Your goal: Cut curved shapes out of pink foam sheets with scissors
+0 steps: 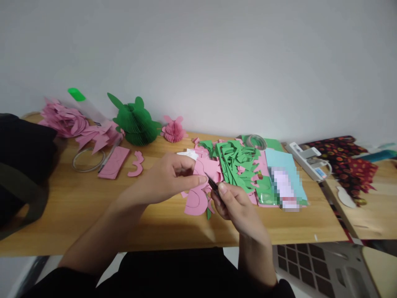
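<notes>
My left hand (169, 180) pinches a piece of pink paper (196, 200) with curved lines drawn on it and a wavy cut edge. In my right hand (237, 203) is a pair of small dark scissors (211, 182), whose blades touch the paper beside my left thumb; the handles are hidden by my fingers. Behind the hands lies a heap of green paper scraps (237, 163) mixed with pink ones. To the left of my left hand are a wavy pink cutout (136, 164) and a folded pink paper strip (114, 162) with drawn lines.
Along the wall stand a green honeycomb paper figure (136, 122) and a smaller pink one (174, 130). Pink scraps (63, 120) pile up at the left near a black bag (23, 165). A tape roll (256, 142), blue paper (283, 161) and a white power strip (307, 161) lie right.
</notes>
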The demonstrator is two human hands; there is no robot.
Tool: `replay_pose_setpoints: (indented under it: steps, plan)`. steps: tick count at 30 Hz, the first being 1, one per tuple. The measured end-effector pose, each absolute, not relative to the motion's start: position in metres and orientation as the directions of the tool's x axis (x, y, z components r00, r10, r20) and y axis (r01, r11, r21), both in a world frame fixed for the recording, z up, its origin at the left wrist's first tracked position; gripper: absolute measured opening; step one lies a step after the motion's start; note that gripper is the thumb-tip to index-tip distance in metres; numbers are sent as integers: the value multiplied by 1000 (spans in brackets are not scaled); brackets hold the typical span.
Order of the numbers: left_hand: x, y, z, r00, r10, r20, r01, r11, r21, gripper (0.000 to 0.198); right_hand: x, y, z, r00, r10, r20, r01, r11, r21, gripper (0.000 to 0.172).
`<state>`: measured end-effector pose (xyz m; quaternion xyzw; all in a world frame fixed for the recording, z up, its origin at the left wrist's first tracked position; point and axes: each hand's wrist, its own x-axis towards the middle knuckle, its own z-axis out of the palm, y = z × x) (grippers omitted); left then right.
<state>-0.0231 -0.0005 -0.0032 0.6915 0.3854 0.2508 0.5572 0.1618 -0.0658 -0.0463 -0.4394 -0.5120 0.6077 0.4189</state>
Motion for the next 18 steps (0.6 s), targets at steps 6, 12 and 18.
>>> replay_pose_setpoints:
  steps: [6,12,18]
  plan:
    - [-19,-1,-4,528,847,-67,290,-105,951,15,160,-64,-47,-243,961,-133,-31,-145,-989,51]
    - [-20,0,-6,553,828,-96,267,-66,962,16,161,-64,-48,-248,959,-140,-6,-146,-989,51]
    - [-22,2,-6,593,795,-126,234,-21,972,18,162,-64,-49,-258,957,-134,-27,-146,-989,49]
